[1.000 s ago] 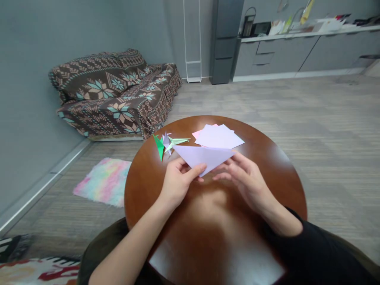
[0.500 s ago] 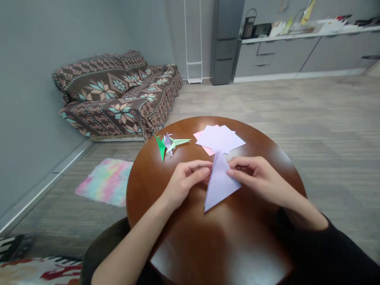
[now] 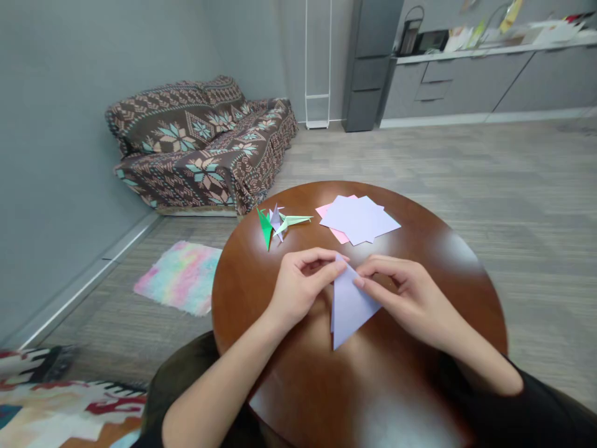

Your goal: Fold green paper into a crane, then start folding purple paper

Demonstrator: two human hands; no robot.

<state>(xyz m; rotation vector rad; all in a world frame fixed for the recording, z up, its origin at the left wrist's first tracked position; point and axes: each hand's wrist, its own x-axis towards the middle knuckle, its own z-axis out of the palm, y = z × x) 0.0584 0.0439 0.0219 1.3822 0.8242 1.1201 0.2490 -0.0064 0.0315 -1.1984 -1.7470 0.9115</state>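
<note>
A lilac paper folded into a triangle (image 3: 349, 306) lies on the round brown table (image 3: 438, 249), its point toward me. My left hand (image 3: 303, 283) pinches the triangle's top corner with thumb and fingers. My right hand (image 3: 408, 292) presses its fingertips on the same top edge from the right side. Both hands meet at the corner.
A stack of lilac and pink paper sheets (image 3: 359, 219) lies farther back on the table. Several small folded paper figures (image 3: 278, 223), green and lilac, sit at the back left. A patterned sofa (image 3: 205, 146), a pastel rug (image 3: 180, 277) and grey cabinets (image 3: 466, 81) surround the table.
The wide triangle held up in both hands was folded in half and laid down on the table. Both hands now press at its top corner.
</note>
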